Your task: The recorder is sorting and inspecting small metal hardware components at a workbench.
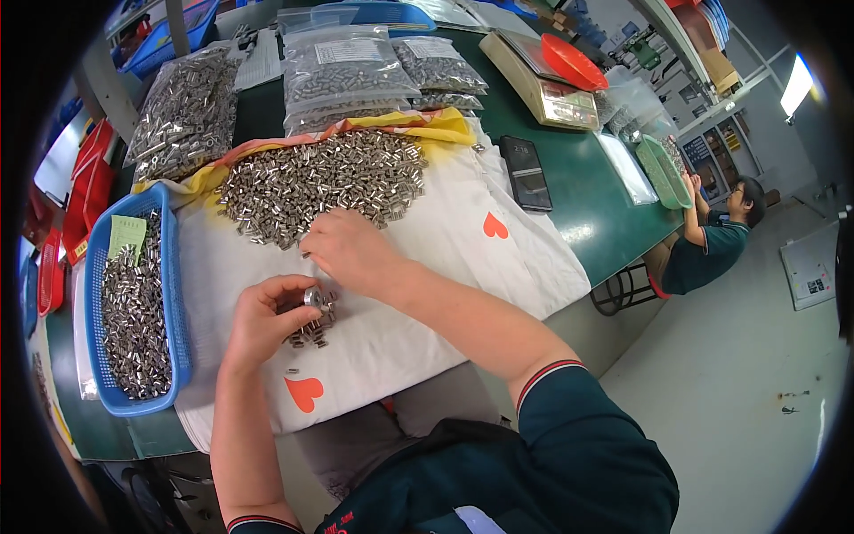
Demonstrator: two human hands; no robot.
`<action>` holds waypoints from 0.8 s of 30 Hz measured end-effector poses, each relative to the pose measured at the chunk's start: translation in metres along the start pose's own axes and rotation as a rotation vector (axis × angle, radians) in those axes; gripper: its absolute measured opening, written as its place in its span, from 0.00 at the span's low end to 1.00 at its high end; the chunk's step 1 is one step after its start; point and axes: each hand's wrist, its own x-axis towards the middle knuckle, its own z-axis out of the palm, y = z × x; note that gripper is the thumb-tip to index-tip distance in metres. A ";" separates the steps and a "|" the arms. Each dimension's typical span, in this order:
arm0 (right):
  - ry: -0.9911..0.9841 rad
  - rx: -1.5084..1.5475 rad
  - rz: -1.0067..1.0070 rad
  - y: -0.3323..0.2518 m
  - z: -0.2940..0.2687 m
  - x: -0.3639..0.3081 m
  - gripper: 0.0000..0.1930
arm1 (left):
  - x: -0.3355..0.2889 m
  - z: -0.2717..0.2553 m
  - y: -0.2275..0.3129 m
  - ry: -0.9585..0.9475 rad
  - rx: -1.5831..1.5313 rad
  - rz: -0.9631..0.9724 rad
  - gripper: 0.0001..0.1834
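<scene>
Between thumb and index finger of my left hand (267, 313) is a round metal ring (312, 296), its opening facing up to the right. Beneath and beside it a small group of metal sleeves (309, 336) lies on the white cloth (445, 267). My right hand (349, 249) is at the near edge of a large heap of shiny sleeves (325, 178). Its fingers are pinched together, with a small metal sleeve (305, 255) showing at the tips. The palm side of the right hand is hidden.
A blue basket (184, 347) of sleeves with a green slip stands left. Filled plastic bags (347, 76) line the back. A phone (525, 173), a scale (534, 80) with a red tray (572, 62), and a green basket (660, 173) are right. Another person (712, 254) sits far right.
</scene>
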 end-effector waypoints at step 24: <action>0.051 0.576 0.406 -0.002 -0.013 -0.001 0.05 | 0.009 -0.006 0.013 0.041 0.154 -0.145 0.17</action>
